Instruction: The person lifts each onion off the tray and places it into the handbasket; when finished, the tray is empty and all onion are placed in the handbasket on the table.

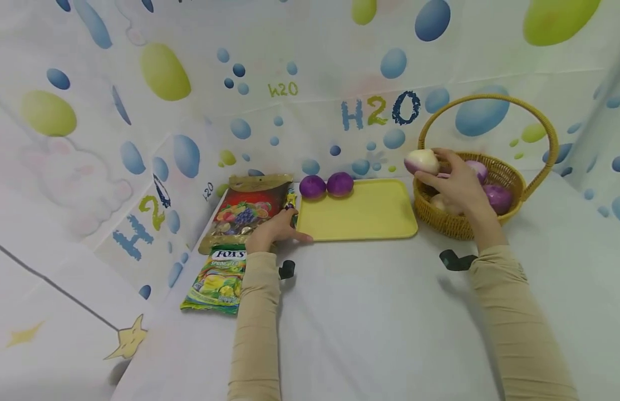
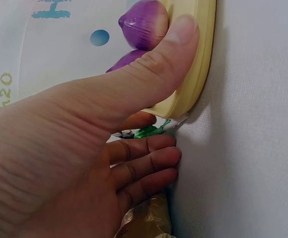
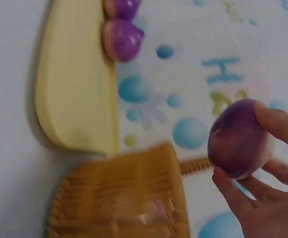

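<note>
My right hand [image 1: 459,181] grips a purple-and-white onion [image 1: 421,162] above the left side of a wicker basket [image 1: 442,225]. The right wrist view shows the onion [image 3: 238,139] between thumb and fingers. More onions [image 1: 498,198] lie in the basket, partly hidden by the hand. At the front left corner of a yellow tray [image 1: 360,214], my left hand [image 1: 276,229] rests with its thumb [image 2: 176,49] along the rim, the other fingers loosely extended beside the corner. Two purple onions [image 1: 312,187] [image 1: 340,184] sit side by side at the tray's back left.
Left of the tray lie a brown-and-red fruit candy bag [image 1: 245,209] and a green FOX'S candy bag [image 1: 217,281], partly covered by the left arm. A small colourful wrapper [image 1: 291,197] shows beside the tray. The basket's tall handle [image 1: 490,96] arches above it. A printed sheet hangs behind.
</note>
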Demonstrator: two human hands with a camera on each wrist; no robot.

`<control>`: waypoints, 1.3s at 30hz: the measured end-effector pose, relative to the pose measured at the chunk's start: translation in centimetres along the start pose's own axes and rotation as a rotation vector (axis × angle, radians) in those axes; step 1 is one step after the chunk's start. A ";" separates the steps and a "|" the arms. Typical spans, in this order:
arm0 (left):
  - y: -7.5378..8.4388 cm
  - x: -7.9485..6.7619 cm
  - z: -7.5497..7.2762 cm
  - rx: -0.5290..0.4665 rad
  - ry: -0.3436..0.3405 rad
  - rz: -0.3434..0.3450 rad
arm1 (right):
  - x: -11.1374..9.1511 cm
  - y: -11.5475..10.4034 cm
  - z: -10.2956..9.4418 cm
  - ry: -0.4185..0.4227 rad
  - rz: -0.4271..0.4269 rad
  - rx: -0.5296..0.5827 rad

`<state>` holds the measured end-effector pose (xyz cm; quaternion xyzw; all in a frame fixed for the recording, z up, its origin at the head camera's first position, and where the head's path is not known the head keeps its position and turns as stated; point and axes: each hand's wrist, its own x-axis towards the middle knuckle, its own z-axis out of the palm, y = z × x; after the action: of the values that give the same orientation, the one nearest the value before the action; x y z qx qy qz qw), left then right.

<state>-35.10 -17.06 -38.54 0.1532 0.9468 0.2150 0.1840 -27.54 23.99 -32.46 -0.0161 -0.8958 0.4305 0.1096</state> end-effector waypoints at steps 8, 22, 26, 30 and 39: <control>-0.2 0.2 0.4 -0.008 0.002 0.012 | -2.0 3.1 -6.9 -0.063 0.128 0.038; 0.1 0.3 0.4 -0.008 -0.016 -0.010 | -3.4 4.5 -9.5 -0.016 0.168 0.109; 0.0 0.0 0.3 -0.022 -0.018 -0.020 | -2.8 3.8 -8.6 -0.038 0.106 0.101; -0.1 0.0 0.3 -0.032 -0.016 -0.025 | -2.3 2.8 -7.4 -0.071 0.081 0.067; 0.0 0.2 0.3 -0.007 -0.012 -0.015 | -1.2 0.2 -2.0 -0.196 0.020 0.016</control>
<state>-35.13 -16.90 -38.89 0.1468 0.9460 0.2158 0.1920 -25.92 25.51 -31.60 0.0180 -0.8985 0.4382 0.0171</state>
